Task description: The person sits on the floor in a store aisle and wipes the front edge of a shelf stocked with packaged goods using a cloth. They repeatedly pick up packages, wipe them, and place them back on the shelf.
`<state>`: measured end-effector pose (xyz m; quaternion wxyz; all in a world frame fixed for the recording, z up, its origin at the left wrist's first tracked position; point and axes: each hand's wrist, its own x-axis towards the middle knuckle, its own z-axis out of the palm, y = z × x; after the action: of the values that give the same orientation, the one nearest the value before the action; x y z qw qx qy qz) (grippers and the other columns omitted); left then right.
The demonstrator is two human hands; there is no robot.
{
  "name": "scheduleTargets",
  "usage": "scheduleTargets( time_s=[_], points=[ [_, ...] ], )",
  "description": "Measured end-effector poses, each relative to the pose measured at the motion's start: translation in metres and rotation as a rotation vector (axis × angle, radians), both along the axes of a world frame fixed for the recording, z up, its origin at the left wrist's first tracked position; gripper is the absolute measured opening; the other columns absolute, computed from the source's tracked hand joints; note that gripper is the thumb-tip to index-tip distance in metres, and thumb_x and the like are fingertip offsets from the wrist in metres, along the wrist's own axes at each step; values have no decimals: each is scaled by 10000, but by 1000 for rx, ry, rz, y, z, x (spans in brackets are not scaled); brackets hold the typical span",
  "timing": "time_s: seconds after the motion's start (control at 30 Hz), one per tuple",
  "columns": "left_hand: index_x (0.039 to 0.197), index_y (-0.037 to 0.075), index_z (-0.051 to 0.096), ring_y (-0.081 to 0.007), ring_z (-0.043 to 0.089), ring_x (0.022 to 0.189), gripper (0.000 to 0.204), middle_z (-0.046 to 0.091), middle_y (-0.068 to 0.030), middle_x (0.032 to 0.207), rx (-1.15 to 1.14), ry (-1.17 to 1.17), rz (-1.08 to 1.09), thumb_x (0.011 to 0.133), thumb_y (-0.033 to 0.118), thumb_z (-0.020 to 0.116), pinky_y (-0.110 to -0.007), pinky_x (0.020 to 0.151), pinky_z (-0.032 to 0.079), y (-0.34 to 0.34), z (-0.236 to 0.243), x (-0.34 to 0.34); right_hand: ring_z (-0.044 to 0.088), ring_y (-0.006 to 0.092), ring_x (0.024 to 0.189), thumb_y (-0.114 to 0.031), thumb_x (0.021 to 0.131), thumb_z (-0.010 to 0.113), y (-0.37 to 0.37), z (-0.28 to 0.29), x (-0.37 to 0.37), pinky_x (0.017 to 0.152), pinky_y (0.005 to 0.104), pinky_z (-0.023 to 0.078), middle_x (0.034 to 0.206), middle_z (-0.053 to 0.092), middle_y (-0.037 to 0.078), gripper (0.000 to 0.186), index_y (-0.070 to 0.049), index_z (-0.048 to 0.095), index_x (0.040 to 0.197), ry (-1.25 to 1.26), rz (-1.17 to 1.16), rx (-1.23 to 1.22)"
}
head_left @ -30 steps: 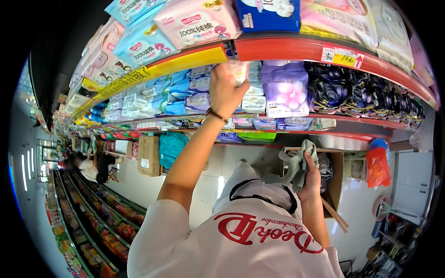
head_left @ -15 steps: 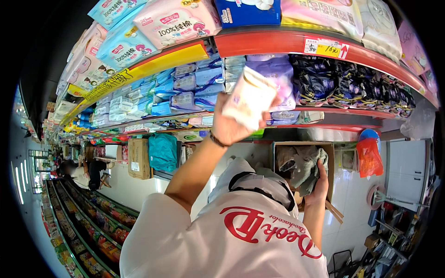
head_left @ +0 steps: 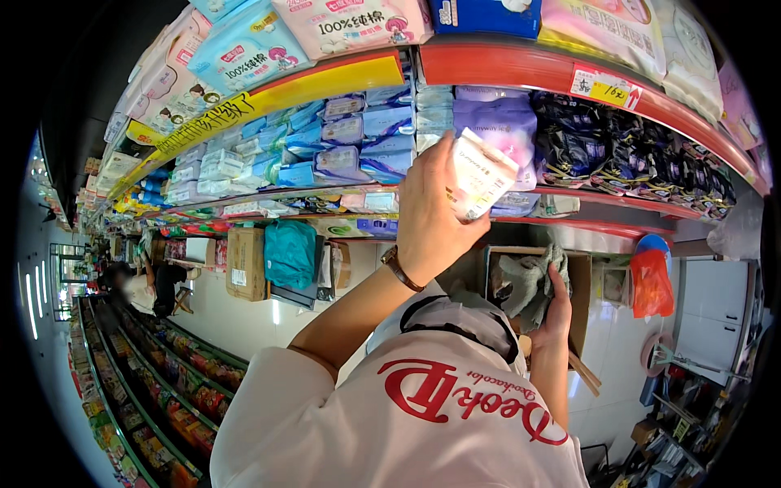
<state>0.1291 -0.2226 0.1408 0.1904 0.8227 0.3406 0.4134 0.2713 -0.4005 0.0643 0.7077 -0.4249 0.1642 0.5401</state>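
Note:
My left hand point(head_left: 435, 215), raised in front of the shelf, grips a small pale pink-white pack of sanitary pads point(head_left: 484, 175). A dark band circles that wrist, and the pack's far side is hidden. Behind it stand a purple pouch point(head_left: 508, 122) and stacked blue packs point(head_left: 386, 134). Lower and to the right, my right hand point(head_left: 555, 305) is closed on a crumpled grey cloth point(head_left: 525, 281). The cloth hangs over an open cardboard box point(head_left: 581, 305).
Large pad packs point(head_left: 350, 20) fill the top shelf above its red edge strip point(head_left: 496, 65). Black packs point(head_left: 618, 150) line the shelf at right. On the floor at left stand a carton point(head_left: 246, 264) and a teal bag point(head_left: 290, 254). A person point(head_left: 154, 285) is farther left.
My left hand has moved slightly right and turned, so its back now shows and the pack is tilted. My right hand stays on the cloth, which has shifted a little. The view has shifted slightly.

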Motion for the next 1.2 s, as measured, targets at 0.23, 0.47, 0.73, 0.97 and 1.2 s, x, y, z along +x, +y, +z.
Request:
scheduleTargets(
  time_s=[0.23, 0.47, 0.73, 0.97, 1.2],
  points=[
    [1405, 4, 300, -410, 477, 984, 942, 489, -274, 1108, 65, 3, 36, 629, 238, 781, -498, 889, 396, 102, -57, 32, 653, 248, 965, -258, 946, 559, -7, -11, -4, 843, 380, 536, 1090, 668, 107, 329, -34, 586, 1185, -6, -15, 14],
    [1373, 94, 443, -434, 395, 1258, 906, 444, -249, 1372, 120, 310, 487, 733, 718, 592, -493, 1028, 333, 237, -108, 77, 646, 250, 1002, -258, 947, 555, -30, 2, -5, 864, 380, 531, 1137, 658, 106, 352, -29, 579, 1214, -45, -114, -10],
    [1211, 45, 573, -357, 521, 1160, 855, 583, -176, 1230, 95, 552, 324, 700, 727, 640, -441, 1001, 388, 244, -118, 72, 659, 226, 909, -238, 938, 574, -55, -14, -4, 769, 360, 550, 1063, 667, 91, 323, -43, 573, 1196, -29, -192, -51],
    [1238, 58, 550, -355, 601, 1039, 717, 629, -197, 1145, 167, 292, 357, 794, 616, 628, -424, 876, 476, 257, -109, 17, 656, 217, 899, -254, 935, 584, -29, 4, -8, 780, 353, 544, 1043, 667, 85, 311, -48, 587, 1168, -6, -177, -54],
    [1249, 121, 593, -333, 578, 1121, 460, 624, -135, 1209, -141, 495, 27, 923, 443, 553, -390, 928, 461, 236, -92, -87, 634, 225, 999, -333, 950, 553, -17, 5, -7, 878, 362, 518, 1140, 648, 77, 390, -69, 569, 1237, -64, -26, 74]
  ],
)
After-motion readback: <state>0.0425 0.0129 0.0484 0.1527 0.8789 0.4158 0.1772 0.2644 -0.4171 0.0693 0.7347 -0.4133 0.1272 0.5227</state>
